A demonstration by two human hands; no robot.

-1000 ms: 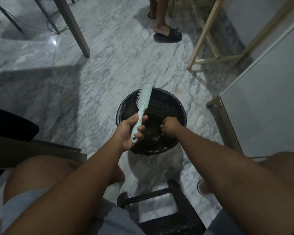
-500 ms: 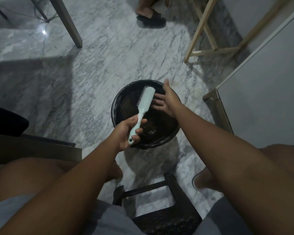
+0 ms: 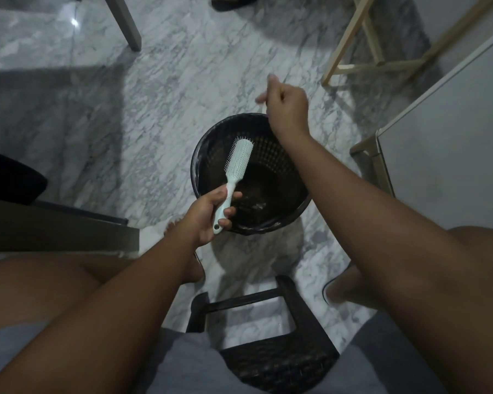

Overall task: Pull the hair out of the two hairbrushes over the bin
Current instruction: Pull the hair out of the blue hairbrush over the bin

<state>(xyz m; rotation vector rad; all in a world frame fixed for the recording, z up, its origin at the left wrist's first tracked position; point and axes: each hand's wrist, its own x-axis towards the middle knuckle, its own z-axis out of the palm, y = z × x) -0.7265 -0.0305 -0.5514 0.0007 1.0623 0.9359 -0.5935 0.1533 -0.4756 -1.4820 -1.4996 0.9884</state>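
Over the bin (image 3: 268, 156), my left hand (image 3: 209, 216) holds the hairbrush (image 3: 238, 157) by its handle. I judge it light, stiff plastic, with the hair best pinched at the bristles. My right hand (image 3: 288, 106) has its fingers curled beyond the far rim; whether they hold hair I cannot tell.

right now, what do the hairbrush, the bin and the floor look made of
Hairbrush: pale mint plastic, probably, smooth moulded handle with a hanging hole. Bin: black plastic, likely, its wall a perforated lattice. Floor: polished marble or marble-look tile, grey veins and a glossy light glare.

Marble floor (image 3: 182, 95), black stool (image 3: 282, 362)
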